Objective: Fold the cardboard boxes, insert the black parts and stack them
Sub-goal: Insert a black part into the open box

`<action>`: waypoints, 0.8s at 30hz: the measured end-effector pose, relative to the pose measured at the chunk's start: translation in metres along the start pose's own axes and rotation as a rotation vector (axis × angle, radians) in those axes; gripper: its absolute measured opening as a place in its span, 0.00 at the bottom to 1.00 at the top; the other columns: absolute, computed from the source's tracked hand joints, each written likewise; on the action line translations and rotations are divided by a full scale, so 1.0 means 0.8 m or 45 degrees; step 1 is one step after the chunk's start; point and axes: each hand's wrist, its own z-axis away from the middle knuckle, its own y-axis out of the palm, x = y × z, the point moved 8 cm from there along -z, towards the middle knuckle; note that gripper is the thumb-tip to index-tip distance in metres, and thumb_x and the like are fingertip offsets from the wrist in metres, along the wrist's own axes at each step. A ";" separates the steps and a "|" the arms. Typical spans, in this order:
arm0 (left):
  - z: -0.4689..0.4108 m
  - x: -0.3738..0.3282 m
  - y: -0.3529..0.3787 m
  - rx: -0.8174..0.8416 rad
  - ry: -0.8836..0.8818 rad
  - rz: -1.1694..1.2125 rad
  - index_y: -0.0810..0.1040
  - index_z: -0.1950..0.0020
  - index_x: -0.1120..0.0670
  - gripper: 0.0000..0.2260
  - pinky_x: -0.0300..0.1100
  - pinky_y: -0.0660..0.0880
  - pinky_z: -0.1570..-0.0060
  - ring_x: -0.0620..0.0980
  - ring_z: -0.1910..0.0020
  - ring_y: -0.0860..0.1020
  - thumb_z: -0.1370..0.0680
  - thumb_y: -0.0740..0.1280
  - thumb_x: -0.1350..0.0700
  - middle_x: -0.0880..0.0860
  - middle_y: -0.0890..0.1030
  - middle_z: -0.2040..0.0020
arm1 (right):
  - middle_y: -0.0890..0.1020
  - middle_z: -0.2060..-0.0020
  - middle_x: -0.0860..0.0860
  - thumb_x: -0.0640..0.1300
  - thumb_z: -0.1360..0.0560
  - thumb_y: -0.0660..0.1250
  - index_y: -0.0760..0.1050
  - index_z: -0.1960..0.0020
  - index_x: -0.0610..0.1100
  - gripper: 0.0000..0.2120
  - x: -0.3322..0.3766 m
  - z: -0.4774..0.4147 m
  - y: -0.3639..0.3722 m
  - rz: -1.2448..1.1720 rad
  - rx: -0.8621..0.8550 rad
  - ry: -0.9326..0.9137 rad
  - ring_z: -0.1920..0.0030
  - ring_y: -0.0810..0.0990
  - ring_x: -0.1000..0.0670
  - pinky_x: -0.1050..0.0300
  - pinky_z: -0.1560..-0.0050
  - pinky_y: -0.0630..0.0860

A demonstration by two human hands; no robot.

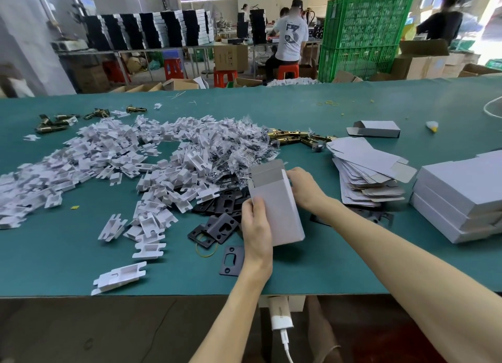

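Nearest to you, a white charger (281, 319) with its cable is hanging just under the front edge of the green worktop (81, 254).

Above that edge you are holding a cardboard box (279, 207) in both hands, lifted off the worktop and tilting away from you. Your left hand (255, 226) is gripping its lower left side, thumb lying on the front face. Your right hand (304, 188) is curling around the upper right side, close to the open end, where the top flap is standing up and showing its grey inside.

Under and just left of the box, black parts (220, 226) are lying in a loose heap, with one single black plate (232, 260) sitting apart, nearer to you, beside a yellow rubber band (207, 250).

To your right, folded white boxes (461, 199) are sitting in a stack, and a slumping pile of flat box blanks (366, 178) is lying between them and your right hand.

Further left, white card inserts (108, 156) are spreading across the worktop, meeting a heap of small clear bags (236, 150).

Beyond those, brass latches (298, 138) are lying near one folded box (376, 129) with an open end.

Past the worktop, green crates (364, 36) are standing stacked, and people are working at other benches.
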 end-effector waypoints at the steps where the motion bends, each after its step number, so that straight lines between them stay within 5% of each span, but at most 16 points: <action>1: 0.000 0.000 0.001 0.006 0.002 -0.005 0.74 0.42 0.54 0.12 0.40 0.79 0.59 0.43 0.58 0.81 0.13 0.59 0.45 0.51 0.82 0.52 | 0.78 0.45 0.37 0.40 0.19 0.64 0.76 0.56 0.43 0.07 -0.004 -0.002 0.001 0.003 -0.018 0.034 0.45 0.74 0.37 0.49 0.49 0.72; 3: 0.001 -0.001 0.003 0.015 0.004 -0.015 0.73 0.43 0.54 0.11 0.42 0.79 0.57 0.45 0.56 0.81 0.13 0.59 0.46 0.52 0.82 0.51 | 0.77 0.46 0.36 0.40 0.19 0.64 0.65 0.65 0.49 0.17 -0.008 -0.005 0.001 0.014 -0.041 0.033 0.50 0.71 0.41 0.54 0.53 0.66; 6: 0.002 -0.003 0.006 0.030 0.007 -0.032 0.73 0.42 0.54 0.10 0.46 0.79 0.53 0.49 0.52 0.81 0.13 0.60 0.47 0.54 0.82 0.48 | 0.76 0.47 0.38 0.43 0.20 0.67 0.65 0.64 0.50 0.17 -0.011 0.000 -0.004 -0.066 -0.062 0.028 0.51 0.70 0.43 0.55 0.53 0.65; 10: 0.002 -0.004 0.007 0.026 0.003 -0.041 0.72 0.42 0.54 0.10 0.41 0.80 0.57 0.46 0.55 0.81 0.13 0.60 0.47 0.54 0.81 0.48 | 0.72 0.44 0.41 0.45 0.20 0.68 0.74 0.51 0.45 0.05 -0.010 0.012 -0.005 -0.069 -0.048 -0.017 0.44 0.71 0.41 0.46 0.42 0.74; 14: 0.001 -0.003 0.003 -0.005 0.007 -0.030 0.72 0.42 0.54 0.10 0.41 0.80 0.58 0.46 0.55 0.82 0.13 0.60 0.47 0.54 0.81 0.48 | 0.66 0.32 0.39 0.47 0.20 0.68 0.76 0.36 0.43 0.15 -0.004 0.027 0.016 0.126 0.131 -0.123 0.33 0.66 0.37 0.41 0.33 0.70; 19: 0.000 0.002 -0.002 -0.027 -0.017 -0.009 0.72 0.43 0.53 0.11 0.42 0.80 0.59 0.46 0.56 0.82 0.13 0.60 0.46 0.54 0.81 0.50 | 0.69 0.40 0.43 0.49 0.19 0.64 0.75 0.37 0.49 0.12 -0.007 0.043 0.008 0.232 0.026 -0.090 0.39 0.70 0.38 0.47 0.46 0.70; 24: -0.002 0.003 -0.005 -0.047 -0.016 0.002 0.73 0.44 0.52 0.12 0.40 0.79 0.62 0.43 0.60 0.82 0.14 0.60 0.45 0.52 0.81 0.52 | 0.74 0.39 0.42 0.55 0.20 0.66 0.72 0.31 0.54 0.18 -0.017 0.043 -0.009 0.297 0.092 0.093 0.35 0.72 0.37 0.43 0.39 0.71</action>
